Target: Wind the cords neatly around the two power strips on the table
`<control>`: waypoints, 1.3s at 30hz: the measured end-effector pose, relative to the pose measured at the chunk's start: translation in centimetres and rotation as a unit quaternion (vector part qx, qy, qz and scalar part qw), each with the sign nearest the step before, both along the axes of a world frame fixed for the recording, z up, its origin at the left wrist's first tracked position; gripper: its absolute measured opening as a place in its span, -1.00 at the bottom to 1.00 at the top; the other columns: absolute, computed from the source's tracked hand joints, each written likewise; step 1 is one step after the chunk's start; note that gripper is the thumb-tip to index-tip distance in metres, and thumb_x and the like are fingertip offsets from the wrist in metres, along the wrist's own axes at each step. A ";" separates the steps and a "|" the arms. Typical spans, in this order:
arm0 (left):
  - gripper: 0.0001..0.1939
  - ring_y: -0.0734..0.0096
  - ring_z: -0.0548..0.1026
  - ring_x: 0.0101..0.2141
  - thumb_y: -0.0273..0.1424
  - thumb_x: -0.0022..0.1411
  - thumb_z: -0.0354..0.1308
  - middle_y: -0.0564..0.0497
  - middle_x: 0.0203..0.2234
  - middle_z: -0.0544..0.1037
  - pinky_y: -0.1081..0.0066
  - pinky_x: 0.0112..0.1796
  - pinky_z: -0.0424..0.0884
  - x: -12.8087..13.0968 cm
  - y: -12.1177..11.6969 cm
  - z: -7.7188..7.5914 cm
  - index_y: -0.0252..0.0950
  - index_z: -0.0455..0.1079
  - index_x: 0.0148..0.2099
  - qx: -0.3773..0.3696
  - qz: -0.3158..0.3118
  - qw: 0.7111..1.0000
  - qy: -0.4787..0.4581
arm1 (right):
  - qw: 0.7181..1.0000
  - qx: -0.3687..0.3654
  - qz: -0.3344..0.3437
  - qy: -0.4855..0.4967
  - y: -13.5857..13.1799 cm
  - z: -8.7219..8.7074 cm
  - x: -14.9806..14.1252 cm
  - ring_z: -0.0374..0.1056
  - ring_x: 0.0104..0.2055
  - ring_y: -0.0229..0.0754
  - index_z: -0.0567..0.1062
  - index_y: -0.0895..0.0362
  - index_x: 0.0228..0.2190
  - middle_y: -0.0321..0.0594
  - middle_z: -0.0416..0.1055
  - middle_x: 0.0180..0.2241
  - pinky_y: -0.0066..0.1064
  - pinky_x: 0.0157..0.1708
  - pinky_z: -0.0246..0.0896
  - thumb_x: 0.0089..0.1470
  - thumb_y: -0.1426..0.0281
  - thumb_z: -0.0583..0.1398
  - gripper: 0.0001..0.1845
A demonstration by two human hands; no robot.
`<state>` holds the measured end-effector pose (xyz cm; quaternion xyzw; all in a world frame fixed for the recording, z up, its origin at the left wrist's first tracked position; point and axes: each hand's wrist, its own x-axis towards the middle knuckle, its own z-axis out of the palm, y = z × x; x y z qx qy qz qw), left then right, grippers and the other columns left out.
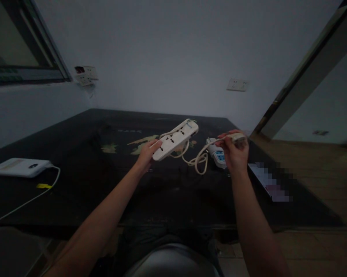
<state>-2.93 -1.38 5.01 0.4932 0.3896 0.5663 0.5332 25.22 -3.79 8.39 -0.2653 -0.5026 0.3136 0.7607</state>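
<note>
A white power strip (173, 141) is held tilted above the dark table by my left hand (147, 156), which grips its near left end with the thumb on top. Its sockets face up toward me. My right hand (236, 152) is closed around the cord's plug end (237, 137), partly hidden by the fingers. Between the two hands the white cord (200, 158) hangs in loose loops, and part of it lies along the strip. Just left of my right hand, a second white power strip with blue sockets (219, 156) rests on the table, partly hidden by that hand.
On the left of the black table (173, 200) lies a white flat device (21, 167) with a cable and a yellow tag (44, 186). A blurred-out flat object (270, 182) lies at the right. Wall sockets (238, 85) are fixed behind the table.
</note>
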 end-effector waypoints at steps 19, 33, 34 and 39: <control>-0.73 0.34 0.44 -0.43 -0.18 0.01 0.24 -0.01 -0.44 0.55 0.47 -0.41 0.28 0.7 -2.2 0.4 -0.27 0.53 -0.32 0.016 -0.296 0.906 0.303 | 0.984 0.144 -0.094 0.049 -0.2 4.1 -2.8 0.45 -0.42 -0.34 0.28 -0.01 -0.30 -0.41 0.45 -0.36 -0.40 -0.27 0.40 0.01 0.40 0.26 -0.75; -0.58 0.43 0.37 -0.54 -0.08 -0.03 0.25 0.01 -0.54 0.48 0.51 -0.53 0.16 1.7 -0.6 -2.5 -0.38 0.45 -0.33 -0.066 -0.104 0.978 0.170 | 0.985 0.118 0.090 -0.088 -3.6 6.3 -5.9 0.46 -0.47 -0.27 0.35 0.01 -0.31 -0.32 0.49 -0.36 -0.40 -0.44 0.42 0.00 0.31 0.29 -0.77; -0.58 0.43 0.38 -0.53 -0.08 -0.03 0.26 0.00 -0.53 0.49 0.50 -0.52 0.18 1.9 -0.6 -2.7 -0.38 0.45 -0.32 -0.066 -0.095 0.982 0.148 | 0.984 0.101 0.115 -0.089 -3.6 5.8 -6.3 0.46 -0.47 -0.27 0.35 0.02 -0.30 -0.32 0.50 -0.35 -0.39 -0.44 0.42 0.00 0.32 0.29 -0.77; -0.57 0.48 0.39 -0.54 -0.07 -0.03 0.28 0.03 -0.53 0.49 0.51 -0.50 0.23 2.2 -0.5 -3.3 -0.36 0.42 -0.31 -0.075 -0.049 0.994 0.054 | 0.983 0.043 0.175 -0.020 -3.8 4.0 -7.7 0.42 -0.52 -0.31 0.37 0.01 -0.26 -0.33 0.52 -0.37 -0.44 -0.47 0.39 -0.04 0.29 0.32 -0.70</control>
